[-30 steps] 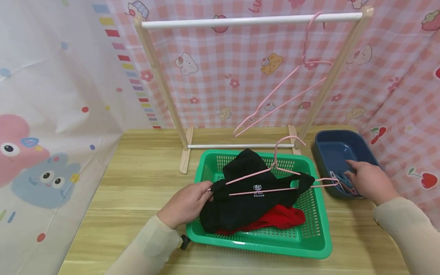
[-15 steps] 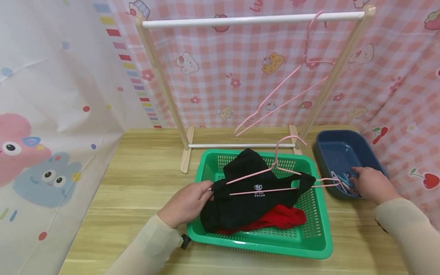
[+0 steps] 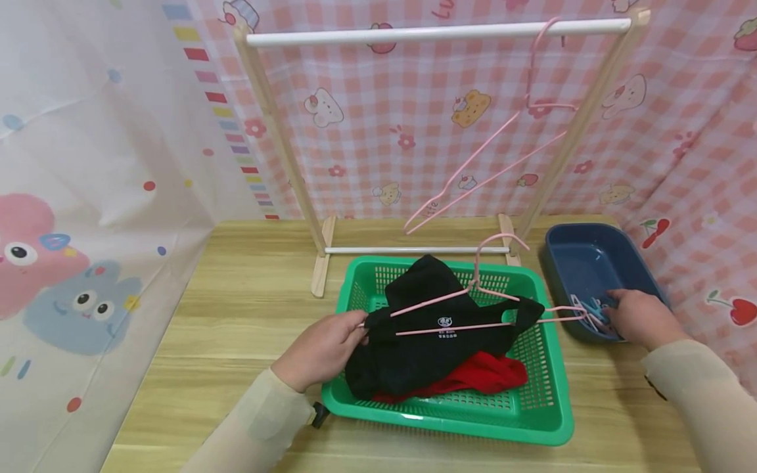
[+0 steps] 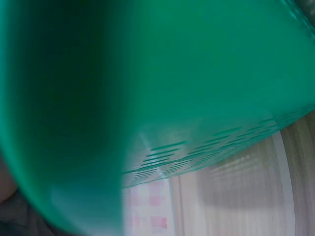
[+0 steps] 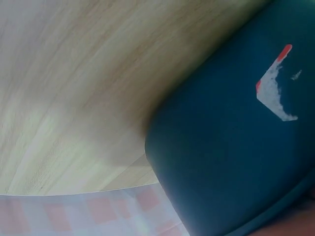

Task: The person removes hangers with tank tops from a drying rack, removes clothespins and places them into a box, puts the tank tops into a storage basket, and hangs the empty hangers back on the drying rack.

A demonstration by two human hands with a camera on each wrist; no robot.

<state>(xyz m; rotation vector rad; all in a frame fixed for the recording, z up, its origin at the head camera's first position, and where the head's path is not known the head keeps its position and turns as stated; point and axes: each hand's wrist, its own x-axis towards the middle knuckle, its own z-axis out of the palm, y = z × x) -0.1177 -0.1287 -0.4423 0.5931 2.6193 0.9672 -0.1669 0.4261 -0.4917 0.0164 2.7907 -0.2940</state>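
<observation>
In the head view my left hand [image 3: 319, 349] pinches the left end of a pink clothes hanger [image 3: 434, 303], where a black strap loops over it. The hanger lies across a black tank top [image 3: 408, 358], whose other strap sits on the hanger's right arm. Under both is a green basket [image 3: 461, 427], its wall filling much of the left wrist view. My right hand [image 3: 643, 318] reaches into a dark blue bin [image 3: 591, 259], fingers at several blue and pale clothespins [image 3: 593, 310]. Its fingertips are hidden, so I cannot tell whether they grip one.
Behind the basket stands a wooden rack with a white rail [image 3: 437, 33]. A second pink hanger [image 3: 464, 164] hangs near the rail's right end. Red cloth [image 3: 485, 373] lies in the basket below the tank top. Printed curtains [image 3: 367, 131] enclose the wooden table [image 3: 236, 295].
My right hand has shifted a little to the right inside the bin, and the clothespins there have moved slightly. The left hand keeps its hold on the hanger.
</observation>
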